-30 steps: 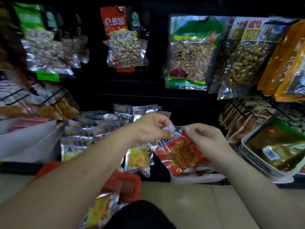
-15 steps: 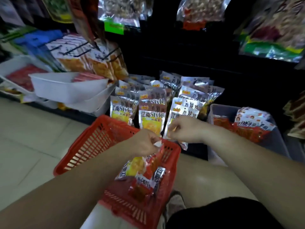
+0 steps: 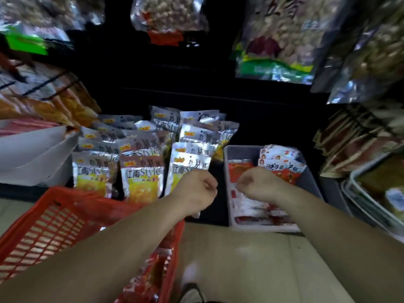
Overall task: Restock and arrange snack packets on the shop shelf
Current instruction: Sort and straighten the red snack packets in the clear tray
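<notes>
Silver-and-yellow foil snack packets [image 3: 140,178] fill low shelf [image 3: 32,191], beside grey plastic bin [image 3: 227,158] of red-and-white packets [image 3: 282,169]; red mesh plastic basket [image 3: 54,226], bottom L, holds red packets [image 3: 153,278]. L hand [image 3: 194,191], R hand [image 3: 258,184] curl in front, fingers hidden; grip can't be told.

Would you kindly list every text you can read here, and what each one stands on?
"江南Style": on the silver-and-yellow packets, front row.
Red packets in the grey bin: print too blurred to read.
Hanging bags above: lettering blurred and cut off, unreadable.
</notes>
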Available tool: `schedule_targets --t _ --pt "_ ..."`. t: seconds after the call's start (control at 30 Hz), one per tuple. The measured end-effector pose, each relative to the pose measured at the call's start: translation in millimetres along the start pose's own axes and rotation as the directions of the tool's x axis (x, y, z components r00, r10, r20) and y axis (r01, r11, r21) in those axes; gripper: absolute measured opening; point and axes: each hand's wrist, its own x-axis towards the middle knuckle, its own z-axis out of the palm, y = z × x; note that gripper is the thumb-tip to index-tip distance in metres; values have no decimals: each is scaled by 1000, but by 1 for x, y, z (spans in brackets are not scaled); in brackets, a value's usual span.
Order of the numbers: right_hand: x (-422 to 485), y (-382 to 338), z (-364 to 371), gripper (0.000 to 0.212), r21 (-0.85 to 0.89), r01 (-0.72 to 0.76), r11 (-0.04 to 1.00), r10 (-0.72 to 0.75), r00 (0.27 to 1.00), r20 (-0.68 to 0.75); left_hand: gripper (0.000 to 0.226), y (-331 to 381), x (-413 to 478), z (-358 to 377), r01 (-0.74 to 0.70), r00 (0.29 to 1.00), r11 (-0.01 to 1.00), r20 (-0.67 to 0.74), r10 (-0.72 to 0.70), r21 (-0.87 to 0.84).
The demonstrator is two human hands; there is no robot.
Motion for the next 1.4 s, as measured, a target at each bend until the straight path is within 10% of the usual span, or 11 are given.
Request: schedule_targets --t 0.37,0.83,1.13,1.27,1.4 --pt "17 151 -2 22 350 -58 935 248 814 -526 19 59 135 129 -53 996 998 68 54 -20" --pt "41 204 -10 34 453 -64 889 316 803 -506 25 51 228 198 42 994 972 -107 -17 230" --pt "32 198 -41 79 575 108 811 282 789 -546 13 100 192 179 -282 957 954 46 288 -100" --pt "14 176 -71 18 739 183 648 303 829 -470 15 131 155 138 -226 965 953 86 247 -202" --pt "-14 143 -84 11 769 238 594 269 842 -468 37 148 111 96 -80 997 905 -15 81 -417"
